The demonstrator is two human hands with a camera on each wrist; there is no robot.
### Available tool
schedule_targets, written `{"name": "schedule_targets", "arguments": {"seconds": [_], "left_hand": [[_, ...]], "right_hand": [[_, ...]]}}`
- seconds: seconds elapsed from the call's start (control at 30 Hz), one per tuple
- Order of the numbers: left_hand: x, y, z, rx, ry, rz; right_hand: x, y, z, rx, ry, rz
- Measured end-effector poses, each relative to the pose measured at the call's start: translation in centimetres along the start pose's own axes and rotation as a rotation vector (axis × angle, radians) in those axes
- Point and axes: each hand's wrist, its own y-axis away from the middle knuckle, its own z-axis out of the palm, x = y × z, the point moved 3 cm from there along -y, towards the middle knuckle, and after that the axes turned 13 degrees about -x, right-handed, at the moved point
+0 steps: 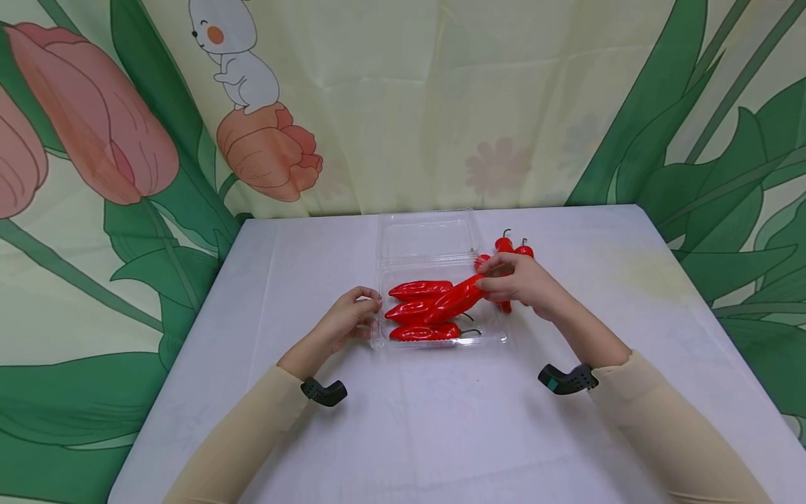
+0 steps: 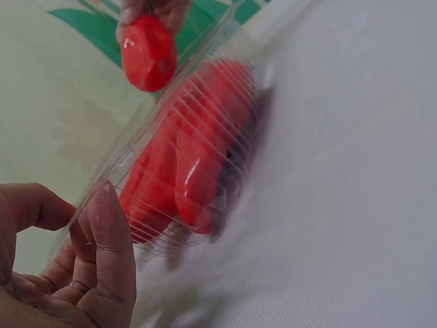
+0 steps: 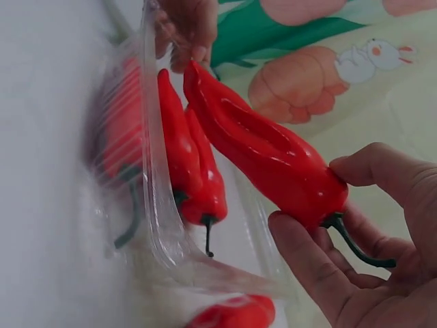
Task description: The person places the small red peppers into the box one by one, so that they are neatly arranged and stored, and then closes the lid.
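Observation:
A clear plastic clamshell box lies with its lid flipped back, and three glossy red peppers lie side by side inside it. My left hand pinches the box's left rim between thumb and fingers, seen closely in the left wrist view. Above the box, my right hand holds another red pepper by its stem end. In the right wrist view this pepper is tilted, its tip toward my left hand and its green stem near my palm.
More red peppers lie on the white-covered table to the right of the box, partly hidden behind my right hand. The clear lid reaches close to the table's back edge, where a printed curtain hangs.

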Motion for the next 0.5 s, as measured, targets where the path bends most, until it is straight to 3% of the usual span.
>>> {"name": "schedule_targets", "arguments": {"seconds": [0.5], "left_hand": [[0.0,0.0,0.0,-0.007,0.0,-0.004]], "right_hand": [[-0.6,-0.6,3.0,-0.028,0.048,-0.034]]}}
